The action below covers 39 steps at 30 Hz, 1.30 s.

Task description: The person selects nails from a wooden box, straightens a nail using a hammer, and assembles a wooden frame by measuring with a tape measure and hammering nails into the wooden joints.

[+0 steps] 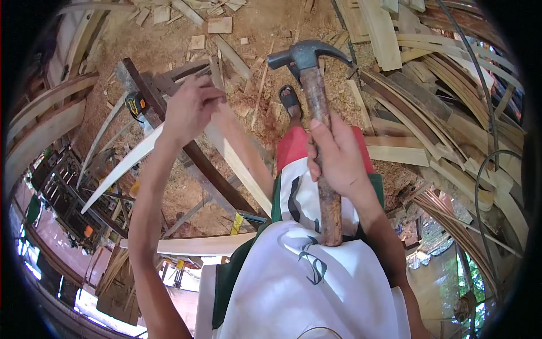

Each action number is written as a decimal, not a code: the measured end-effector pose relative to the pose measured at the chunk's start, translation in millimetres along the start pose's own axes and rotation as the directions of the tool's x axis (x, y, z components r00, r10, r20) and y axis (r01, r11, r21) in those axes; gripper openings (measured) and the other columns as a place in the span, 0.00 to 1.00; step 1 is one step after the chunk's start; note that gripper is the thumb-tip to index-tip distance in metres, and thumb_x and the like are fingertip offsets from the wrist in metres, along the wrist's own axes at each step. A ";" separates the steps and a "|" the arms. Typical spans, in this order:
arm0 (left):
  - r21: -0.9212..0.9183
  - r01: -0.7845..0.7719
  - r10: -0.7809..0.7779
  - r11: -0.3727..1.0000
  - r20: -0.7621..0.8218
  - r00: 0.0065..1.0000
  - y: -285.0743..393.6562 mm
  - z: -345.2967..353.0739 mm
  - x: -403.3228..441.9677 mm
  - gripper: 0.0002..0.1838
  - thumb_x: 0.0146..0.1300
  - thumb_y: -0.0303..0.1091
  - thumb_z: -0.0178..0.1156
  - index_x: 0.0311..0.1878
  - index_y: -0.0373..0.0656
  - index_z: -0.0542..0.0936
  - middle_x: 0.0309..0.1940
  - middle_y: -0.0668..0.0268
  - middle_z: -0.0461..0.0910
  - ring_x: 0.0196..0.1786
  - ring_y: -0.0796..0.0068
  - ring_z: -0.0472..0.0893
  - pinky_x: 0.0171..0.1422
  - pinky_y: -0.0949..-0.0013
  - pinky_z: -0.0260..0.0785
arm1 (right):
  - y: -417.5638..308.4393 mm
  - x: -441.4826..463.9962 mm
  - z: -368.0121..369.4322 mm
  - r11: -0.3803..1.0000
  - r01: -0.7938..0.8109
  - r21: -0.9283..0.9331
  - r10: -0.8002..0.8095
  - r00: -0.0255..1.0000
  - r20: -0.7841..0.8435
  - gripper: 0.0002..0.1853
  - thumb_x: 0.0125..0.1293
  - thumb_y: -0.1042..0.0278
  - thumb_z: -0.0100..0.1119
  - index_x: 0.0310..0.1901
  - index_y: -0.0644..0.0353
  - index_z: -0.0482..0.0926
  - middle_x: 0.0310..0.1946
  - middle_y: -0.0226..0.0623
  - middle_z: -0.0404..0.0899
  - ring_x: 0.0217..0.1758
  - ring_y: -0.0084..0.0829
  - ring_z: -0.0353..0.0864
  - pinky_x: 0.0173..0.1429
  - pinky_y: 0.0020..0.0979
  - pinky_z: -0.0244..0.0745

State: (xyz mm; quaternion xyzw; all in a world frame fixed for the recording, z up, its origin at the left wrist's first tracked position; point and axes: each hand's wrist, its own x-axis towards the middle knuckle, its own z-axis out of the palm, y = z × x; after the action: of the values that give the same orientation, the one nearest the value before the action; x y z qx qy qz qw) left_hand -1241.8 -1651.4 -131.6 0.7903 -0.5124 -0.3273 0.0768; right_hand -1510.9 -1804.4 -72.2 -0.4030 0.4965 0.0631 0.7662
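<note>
My right hand (341,155) is wrapped around the wooden handle of a claw hammer (314,93). The hammer points away from me, its dark metal head at the top and the handle's end close to my shirt. My left hand (195,107) is raised above a pale wooden board (240,150), with its fingers curled in. Whatever those fingers hold, if anything, is hidden. Beneath that arm runs a dark beam (212,166), slanting across the view beside the board.
A yellow and black tool, seemingly a tape measure (135,104), lies left of the beam. Curved wood strips (451,107) are heaped on the right, with a black cable (480,68) over them. Offcuts (220,25) and sawdust litter the ground. My sandalled foot (290,99) shows ahead.
</note>
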 end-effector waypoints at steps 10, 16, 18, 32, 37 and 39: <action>-0.259 0.096 -0.129 0.961 -0.112 0.985 -7.0 19.6 -2.5 0.07 0.63 0.26 0.65 0.41 0.39 0.89 0.37 0.58 0.80 0.43 0.53 0.81 0.49 0.56 0.73 | 14.2 2.5 21.0 0.998 -0.042 0.049 0.038 0.996 0.081 0.12 0.83 0.61 0.49 0.43 0.62 0.67 0.22 0.33 0.72 0.15 0.25 0.74 0.18 0.33 0.69; -0.161 0.054 -0.063 0.986 -0.055 0.996 -10.6 13.4 -2.8 0.08 0.67 0.29 0.66 0.45 0.34 0.87 0.39 0.58 0.80 0.45 0.61 0.82 0.51 0.62 0.73 | 25.6 13.3 36.2 0.998 -0.054 -0.036 0.060 0.978 0.202 0.11 0.84 0.60 0.49 0.44 0.58 0.68 0.25 0.30 0.72 0.16 0.22 0.71 0.19 0.29 0.68; -0.138 0.049 -0.055 0.989 -0.043 0.998 -13.5 9.1 -5.7 0.13 0.66 0.33 0.68 0.49 0.36 0.87 0.40 0.59 0.80 0.48 0.62 0.82 0.54 0.61 0.73 | 18.3 11.8 21.0 0.999 -0.037 -0.021 0.040 0.986 0.164 0.11 0.84 0.59 0.50 0.45 0.57 0.69 0.24 0.30 0.72 0.16 0.23 0.72 0.19 0.29 0.69; 0.087 0.149 -0.136 0.985 -0.137 0.981 -73.6 20.0 -68.7 0.28 0.54 0.52 0.75 0.57 0.51 0.87 0.41 0.61 0.79 0.47 0.47 0.84 0.49 0.51 0.77 | -1.8 -3.1 -0.5 0.993 -0.074 0.096 0.079 0.996 -0.046 0.12 0.84 0.55 0.50 0.46 0.55 0.71 0.25 0.28 0.73 0.17 0.23 0.72 0.19 0.29 0.68; 0.095 0.143 -0.128 0.985 -0.152 0.980 -66.5 13.8 -68.5 0.27 0.54 0.48 0.74 0.57 0.50 0.86 0.40 0.60 0.79 0.47 0.48 0.84 0.49 0.52 0.77 | 42.0 1.2 51.1 0.988 -0.091 0.128 0.106 0.987 -0.120 0.12 0.83 0.54 0.52 0.46 0.54 0.71 0.26 0.30 0.73 0.17 0.23 0.72 0.18 0.30 0.67; 0.077 0.155 -0.145 0.985 -0.120 0.982 -63.3 17.7 -73.8 0.27 0.54 0.47 0.74 0.57 0.50 0.86 0.40 0.59 0.79 0.47 0.48 0.84 0.50 0.53 0.77 | 38.6 -4.6 62.1 0.973 -0.129 0.191 0.124 0.992 0.037 0.12 0.83 0.54 0.52 0.46 0.54 0.72 0.27 0.30 0.74 0.17 0.23 0.72 0.18 0.30 0.68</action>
State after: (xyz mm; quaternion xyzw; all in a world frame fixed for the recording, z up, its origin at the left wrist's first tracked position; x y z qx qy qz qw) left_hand -1223.5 -1554.9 -141.8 0.8466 -0.4596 -0.2642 0.0471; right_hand -1488.2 -1735.0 -78.6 -0.2935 0.5152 0.0686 0.8023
